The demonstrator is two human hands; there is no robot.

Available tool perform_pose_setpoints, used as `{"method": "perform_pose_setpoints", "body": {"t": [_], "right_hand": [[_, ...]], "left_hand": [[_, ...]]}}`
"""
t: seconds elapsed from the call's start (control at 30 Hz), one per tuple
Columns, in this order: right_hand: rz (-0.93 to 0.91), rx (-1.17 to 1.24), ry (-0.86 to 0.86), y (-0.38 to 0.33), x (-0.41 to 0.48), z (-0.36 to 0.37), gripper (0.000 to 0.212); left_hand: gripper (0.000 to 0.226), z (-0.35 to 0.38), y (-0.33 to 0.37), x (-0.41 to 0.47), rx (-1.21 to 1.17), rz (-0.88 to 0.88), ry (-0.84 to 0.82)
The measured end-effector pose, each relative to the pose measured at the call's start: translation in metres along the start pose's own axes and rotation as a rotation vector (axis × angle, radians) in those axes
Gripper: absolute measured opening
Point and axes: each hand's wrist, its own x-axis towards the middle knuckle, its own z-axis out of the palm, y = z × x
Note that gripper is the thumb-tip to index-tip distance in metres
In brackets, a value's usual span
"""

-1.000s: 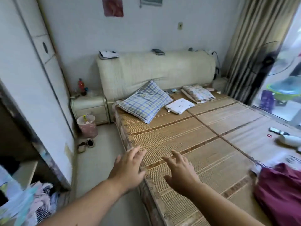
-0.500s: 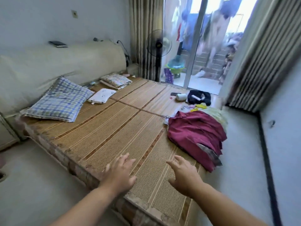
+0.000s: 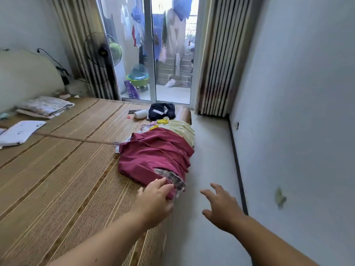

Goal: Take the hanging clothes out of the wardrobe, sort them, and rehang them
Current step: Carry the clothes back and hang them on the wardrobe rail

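Since half a second ago, my view has swung right and both hands have neared the clothes [image 3: 153, 156] piled at the bed [image 3: 57, 169] edge. My left hand [image 3: 155, 200], fingers straight, seems to touch the pile's near end. My right hand [image 3: 221, 210] hangs spread and empty over the floor [image 3: 207, 150]. I'd slide both hands underneath and lift the pile whole.

Clothes pile [image 3: 155, 156] on the bed [image 3: 57, 179] — at its right edge, fan [image 3: 103, 49] behind.
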Motion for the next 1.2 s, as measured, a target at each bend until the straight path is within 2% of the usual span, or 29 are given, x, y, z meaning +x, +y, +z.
{"method": "perform_pose_setpoints", "body": {"t": [0.2, 0.4, 0.57, 0.73, 1.0, 1.2], "right_hand": [[0.006, -0.013, 0.015, 0.105, 0.049, -0.049, 0.061], [-0.067, 0.026, -0.002, 0.116, 0.127, -0.062, 0.061], [-0.153, -0.005, -0.076, 0.103, 0.21, -0.051, 0.063], [-0.265, -0.126, -0.093, 0.082, 0.338, -0.064, 0.061], [-0.416, -0.069, -0.163, -0.005, 0.527, -0.09, 0.063], [-0.547, -0.114, -0.274, -0.037, 0.649, -0.078, 0.066]], "left_hand": [[0.06, 0.013, 0.082, 0.095, -0.073, -0.005, 0.015], [0.06, 0.004, 0.075, 0.149, -0.079, -0.107, 0.021], [0.061, 0.012, 0.036, 0.204, -0.114, -0.207, 0.021], [0.064, 0.017, -0.015, 0.295, -0.148, -0.291, -0.003], [0.061, -0.057, -0.131, 0.431, -0.079, -0.411, 0.059], [0.06, -0.053, -0.198, 0.48, -0.093, -0.579, 0.077]]}}
